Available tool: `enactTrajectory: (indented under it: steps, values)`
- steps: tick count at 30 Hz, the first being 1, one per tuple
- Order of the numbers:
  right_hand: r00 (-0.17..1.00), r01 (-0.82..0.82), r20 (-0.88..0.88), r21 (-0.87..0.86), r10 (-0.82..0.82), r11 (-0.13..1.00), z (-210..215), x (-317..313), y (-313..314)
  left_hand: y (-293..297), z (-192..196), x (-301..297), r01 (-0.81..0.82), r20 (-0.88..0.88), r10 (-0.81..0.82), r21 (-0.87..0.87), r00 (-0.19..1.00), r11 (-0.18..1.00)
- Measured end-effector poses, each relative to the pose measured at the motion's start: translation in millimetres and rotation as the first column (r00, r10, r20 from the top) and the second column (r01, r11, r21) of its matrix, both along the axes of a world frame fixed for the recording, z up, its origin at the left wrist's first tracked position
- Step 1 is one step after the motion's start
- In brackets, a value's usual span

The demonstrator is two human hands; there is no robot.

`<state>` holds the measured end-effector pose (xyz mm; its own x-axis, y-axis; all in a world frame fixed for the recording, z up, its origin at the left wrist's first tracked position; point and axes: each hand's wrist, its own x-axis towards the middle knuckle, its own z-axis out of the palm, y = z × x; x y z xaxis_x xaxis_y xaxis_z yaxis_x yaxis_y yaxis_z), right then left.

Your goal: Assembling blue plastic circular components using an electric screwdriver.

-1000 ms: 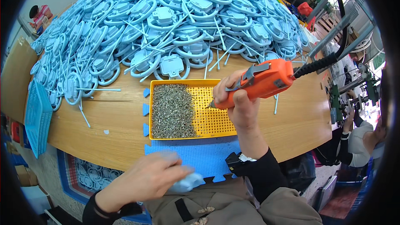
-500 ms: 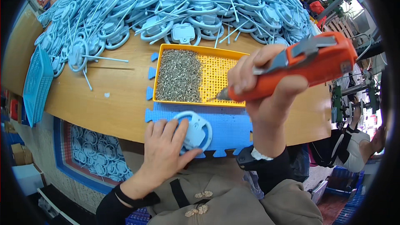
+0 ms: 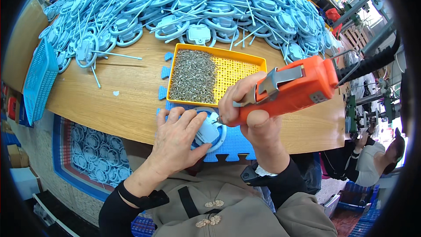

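Wooden table (image 3: 109, 109): left hand (image 3: 175, 142) spread on blue ringed part (image 3: 208, 132); right hand (image 3: 266, 136) clenched around orange screwdriver (image 3: 302, 85).

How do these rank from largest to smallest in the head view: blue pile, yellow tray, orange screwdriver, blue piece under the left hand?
1. Blue pile
2. Yellow tray and orange screwdriver, unranked: the screwdriver is nearer the camera
3. Blue piece, partly covered by the left hand
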<state>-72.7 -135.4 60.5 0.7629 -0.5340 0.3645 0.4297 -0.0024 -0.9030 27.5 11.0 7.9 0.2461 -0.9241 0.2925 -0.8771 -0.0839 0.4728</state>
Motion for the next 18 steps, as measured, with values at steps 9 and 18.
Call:
enactTrajectory:
  steps: [9,18]
  values:
    - [0.997,0.048,-0.064,0.004,-0.047,0.999,-7,4,4,-12,-1,-10,-0.089,0.018,0.090,-0.041,0.996,0.995]
    - [0.980,-0.197,0.013,0.136,0.197,0.971,0,6,-3,24,9,3,-0.059,-0.044,0.060,0.025,0.997,0.998]
